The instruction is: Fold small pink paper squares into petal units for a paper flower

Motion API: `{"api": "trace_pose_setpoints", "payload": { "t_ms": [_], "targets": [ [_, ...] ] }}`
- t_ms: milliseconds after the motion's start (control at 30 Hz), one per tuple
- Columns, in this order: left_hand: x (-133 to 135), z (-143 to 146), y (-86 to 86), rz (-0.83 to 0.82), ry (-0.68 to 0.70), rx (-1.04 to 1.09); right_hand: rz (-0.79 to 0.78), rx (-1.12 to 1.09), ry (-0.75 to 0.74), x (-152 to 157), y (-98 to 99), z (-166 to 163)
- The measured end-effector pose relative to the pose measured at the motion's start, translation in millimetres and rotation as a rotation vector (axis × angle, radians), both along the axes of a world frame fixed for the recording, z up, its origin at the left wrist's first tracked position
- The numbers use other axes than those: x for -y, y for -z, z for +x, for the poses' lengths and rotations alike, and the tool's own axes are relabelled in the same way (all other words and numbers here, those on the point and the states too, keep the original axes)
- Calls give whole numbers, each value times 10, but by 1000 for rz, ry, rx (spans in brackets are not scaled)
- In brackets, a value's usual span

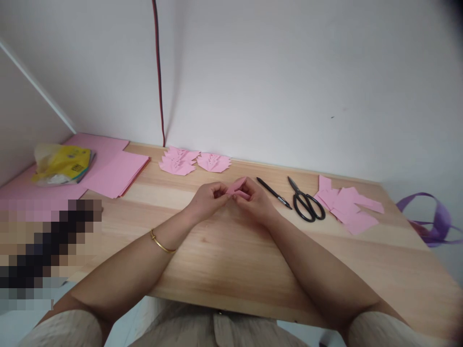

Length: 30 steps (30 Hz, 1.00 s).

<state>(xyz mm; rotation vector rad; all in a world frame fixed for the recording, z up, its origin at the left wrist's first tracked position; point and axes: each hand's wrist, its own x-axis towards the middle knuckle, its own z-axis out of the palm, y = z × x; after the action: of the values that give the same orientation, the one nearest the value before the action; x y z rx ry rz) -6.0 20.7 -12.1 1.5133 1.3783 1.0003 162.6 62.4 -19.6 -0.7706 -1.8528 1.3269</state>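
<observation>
Between my hands, above the middle of the wooden table point(202, 265), is a small folded piece of pink paper point(238, 185). My left hand point(208, 200) pinches its left end between thumb and fingers. My right hand point(255, 200) grips the other side, its fingers curled round the fold. Part of the paper is hidden behind my fingers. Just right of my right hand lies a black pen point(272, 191). Black-handled scissors point(304, 202) rest beside the pen, their blades pointing toward the wall.
Pink paper cut-outs with jagged edges point(214, 162) lie near the wall. Pink scraps point(345, 205) are piled right of the scissors. Stacked pink sheets point(112, 173) and a yellow plastic packet point(67, 164) occupy the left. A purple ribbon point(439, 217) hangs past the right edge; a cable point(159, 72) runs down the wall.
</observation>
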Motion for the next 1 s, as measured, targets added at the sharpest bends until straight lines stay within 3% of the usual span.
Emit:
{"api": "trace_pose_setpoints", "payload": {
  "t_ms": [400,800,1000],
  "targets": [
    [-2,18,-27,45,5,-86,-119,-67,35,-12,70,-4],
    [-15,-19,-7,-30,-51,65,-13,13,44,-3,2,-5],
    [-17,-14,5,19,4,-52,8,38,16,-3,34,3]
  ]
}}
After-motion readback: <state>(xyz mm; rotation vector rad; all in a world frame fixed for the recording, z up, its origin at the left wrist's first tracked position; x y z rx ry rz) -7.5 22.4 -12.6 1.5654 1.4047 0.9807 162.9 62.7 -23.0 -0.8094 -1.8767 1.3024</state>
